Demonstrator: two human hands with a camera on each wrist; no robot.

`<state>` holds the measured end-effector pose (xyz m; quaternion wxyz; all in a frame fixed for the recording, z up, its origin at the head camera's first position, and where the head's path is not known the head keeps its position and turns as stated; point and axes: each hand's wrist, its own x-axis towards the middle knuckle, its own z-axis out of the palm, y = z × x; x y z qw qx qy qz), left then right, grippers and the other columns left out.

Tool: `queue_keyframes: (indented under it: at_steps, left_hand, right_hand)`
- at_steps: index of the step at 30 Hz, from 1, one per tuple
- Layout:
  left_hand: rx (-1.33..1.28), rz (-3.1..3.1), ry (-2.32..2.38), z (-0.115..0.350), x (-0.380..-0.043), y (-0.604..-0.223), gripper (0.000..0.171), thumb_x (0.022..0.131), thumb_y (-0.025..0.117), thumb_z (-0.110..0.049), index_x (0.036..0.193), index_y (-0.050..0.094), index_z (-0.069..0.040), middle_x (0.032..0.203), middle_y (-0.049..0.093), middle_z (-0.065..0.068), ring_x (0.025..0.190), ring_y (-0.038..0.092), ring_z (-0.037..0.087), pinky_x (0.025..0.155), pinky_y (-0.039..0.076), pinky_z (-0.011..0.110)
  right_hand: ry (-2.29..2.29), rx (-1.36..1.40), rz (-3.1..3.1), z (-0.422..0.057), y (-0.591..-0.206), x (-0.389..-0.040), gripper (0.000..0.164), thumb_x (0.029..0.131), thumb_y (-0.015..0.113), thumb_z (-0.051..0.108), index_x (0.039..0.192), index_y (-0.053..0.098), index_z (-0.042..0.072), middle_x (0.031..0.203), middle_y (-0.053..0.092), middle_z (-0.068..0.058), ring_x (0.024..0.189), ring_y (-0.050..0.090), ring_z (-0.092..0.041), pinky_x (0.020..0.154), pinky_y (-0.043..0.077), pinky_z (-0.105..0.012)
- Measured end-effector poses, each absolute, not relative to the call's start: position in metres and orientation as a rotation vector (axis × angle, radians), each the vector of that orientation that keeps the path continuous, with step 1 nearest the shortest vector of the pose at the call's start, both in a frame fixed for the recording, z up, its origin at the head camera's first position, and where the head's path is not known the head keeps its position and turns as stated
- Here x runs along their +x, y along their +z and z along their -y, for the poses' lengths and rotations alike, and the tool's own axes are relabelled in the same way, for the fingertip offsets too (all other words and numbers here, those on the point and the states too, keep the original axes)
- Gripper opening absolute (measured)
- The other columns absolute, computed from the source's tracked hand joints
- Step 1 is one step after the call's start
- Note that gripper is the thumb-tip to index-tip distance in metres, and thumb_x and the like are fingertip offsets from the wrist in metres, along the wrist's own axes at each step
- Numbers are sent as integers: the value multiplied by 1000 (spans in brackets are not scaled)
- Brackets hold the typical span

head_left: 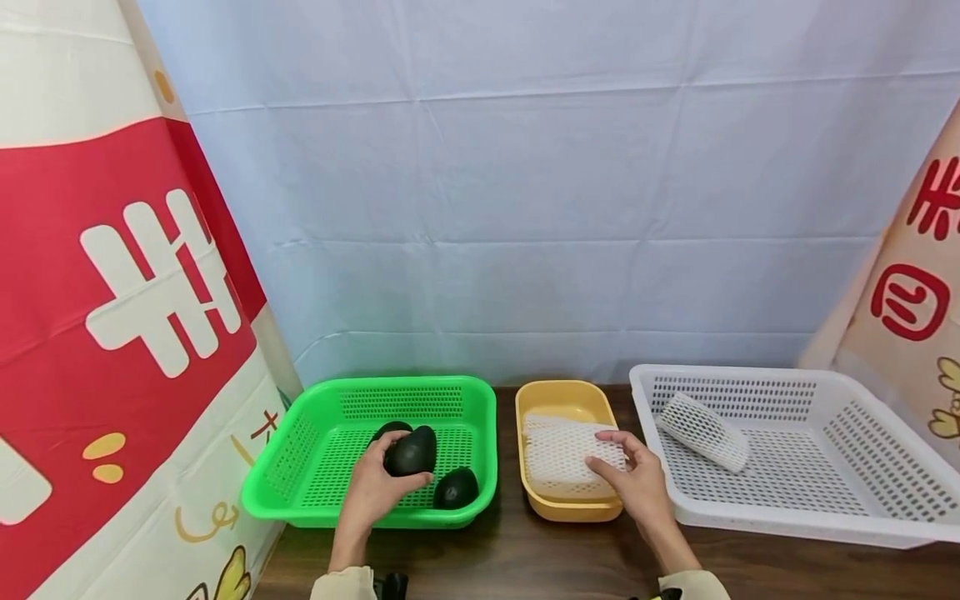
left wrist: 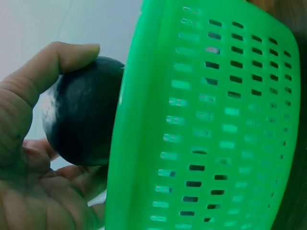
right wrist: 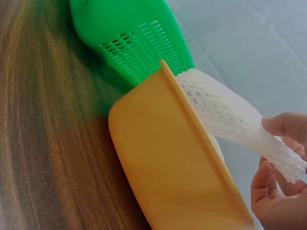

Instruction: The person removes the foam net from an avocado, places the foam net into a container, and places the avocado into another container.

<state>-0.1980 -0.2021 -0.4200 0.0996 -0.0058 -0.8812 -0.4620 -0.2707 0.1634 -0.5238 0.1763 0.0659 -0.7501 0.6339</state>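
Note:
My left hand (head_left: 375,487) grips a dark avocado (head_left: 411,452) over the green basket (head_left: 300,508), thumb on one side and fingers on the other. In the left wrist view the same avocado (left wrist: 84,112) shows beside the basket's rim. Two more avocados lie in that basket, one (head_left: 456,488) at the right and one partly hidden behind the held one. My right hand (head_left: 637,483) pinches the end of a white foam net sleeve (head_left: 573,458) at the yellow bin (head_left: 566,392). The right wrist view shows this sleeve (right wrist: 220,112) rising above the bin's rim.
To the right stands a white basket (head_left: 780,517) with a foam net sleeve (head_left: 703,433) lying in its left part. The containers rest on a dark wooden table (head_left: 480,558). A pale cloth (head_left: 480,208) hangs behind, with printed cloths at both sides.

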Motion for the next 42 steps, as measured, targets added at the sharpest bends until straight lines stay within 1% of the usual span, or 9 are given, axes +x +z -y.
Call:
queue_keyframes:
  at_steps: [4,7,13,18,23,27,30,35,42]
  left_hand:
    - [-17,2640,-1260,203,-201,-423,62,62,80,-32,117,54,-17,107,53,8,83,52,23,60,44,35]
    - [-10,2658,-1234,205,-204,-425,62,64,80,-29,118,54,-14,107,53,10,82,52,24,59,44,35]
    - [2,2661,-1356,213,-213,-431,63,63,80,-24,118,51,-10,107,52,13,82,52,26,60,45,35]
    - [30,2681,-1478,218,-222,-435,68,60,82,-21,118,50,-8,107,51,14,83,52,25,62,45,36]
    - [28,2719,-1503,220,-225,-439,68,58,83,-18,116,51,-7,104,51,14,80,52,26,62,45,38]
    - [27,2772,-1437,220,-226,-441,67,56,84,-14,115,52,-5,104,50,17,80,51,28,61,44,40]
    - [30,2834,-1357,219,-228,-442,68,56,83,-13,116,52,-4,107,49,21,81,51,31,61,44,41]
    - [70,2908,-1249,218,-230,-444,70,55,84,-13,116,52,0,111,48,24,87,50,35,64,44,44]
    - [67,3016,-1086,220,-234,-448,73,55,84,-18,117,50,3,109,51,22,89,51,35,65,45,44]
  right_hand:
    - [1723,183,2188,-163,-527,-272,38,71,75,27,105,61,17,111,56,-2,103,47,-15,79,41,-25]
    - [1684,172,2246,-161,-524,-270,38,71,75,30,105,61,18,111,55,-2,95,51,-14,67,43,-21]
    - [1645,71,2440,-149,-474,-247,36,69,76,22,101,61,11,114,54,-9,108,46,-28,81,41,-42]
    - [1367,126,2655,-149,-468,-250,35,67,77,20,98,63,15,110,57,-10,98,52,-29,76,42,-43]
    - [1151,256,2687,-145,-473,-251,38,63,79,18,97,64,10,112,52,-19,106,45,-36,85,35,-51]
    - [1084,282,2684,-142,-472,-248,41,63,79,17,99,65,4,123,39,-28,111,38,-44,87,32,-55]
    - [1028,298,2664,-141,-472,-247,41,61,80,15,98,66,2,128,34,-27,113,34,-46,88,30,-57]
    - [932,380,2562,-139,-474,-245,37,58,80,9,91,67,-1,126,42,-23,110,38,-44,87,31,-55]
    - [903,559,2418,-131,-472,-248,25,65,74,3,88,68,6,99,60,-10,93,56,-27,74,45,-43]
